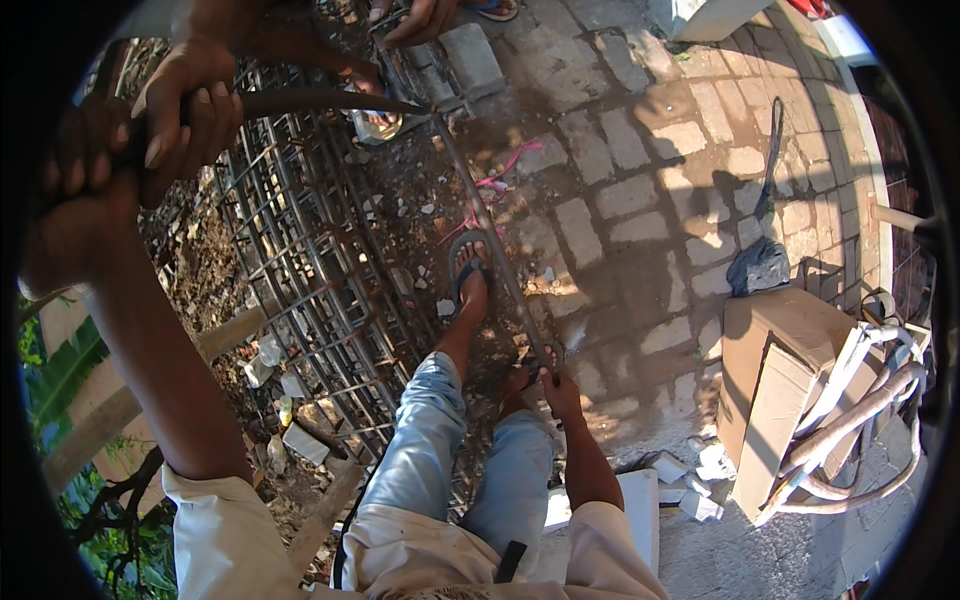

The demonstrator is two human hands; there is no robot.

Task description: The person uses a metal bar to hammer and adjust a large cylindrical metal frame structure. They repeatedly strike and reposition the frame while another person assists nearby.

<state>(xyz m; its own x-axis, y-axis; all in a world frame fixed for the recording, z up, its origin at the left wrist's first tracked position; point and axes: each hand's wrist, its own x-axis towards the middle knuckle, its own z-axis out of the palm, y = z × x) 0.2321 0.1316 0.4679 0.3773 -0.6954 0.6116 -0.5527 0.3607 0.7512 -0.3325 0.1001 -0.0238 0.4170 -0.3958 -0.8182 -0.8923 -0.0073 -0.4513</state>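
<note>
My left hand [80,205], at the upper left, is closed around the thick end of a dark curved bar [310,101]. Another person's hand [185,115] grips the same bar just beside mine. The bar narrows toward the right and meets the top of a long thin metal rod [483,213]; whether they are joined I cannot tell. My right hand [560,390] is closed around the rod's lower end, near my right foot. The other person's second hand [425,20] shows at the top edge, over a concrete block [470,60].
A cage of tied steel bars [310,240] lies along my left, with rubble beside it. Pink string [495,184] lies near my sandalled foot [468,265]. To the right are brick paving [640,230], a cardboard box [780,350], pale hoses [850,430] and a black bag [757,268].
</note>
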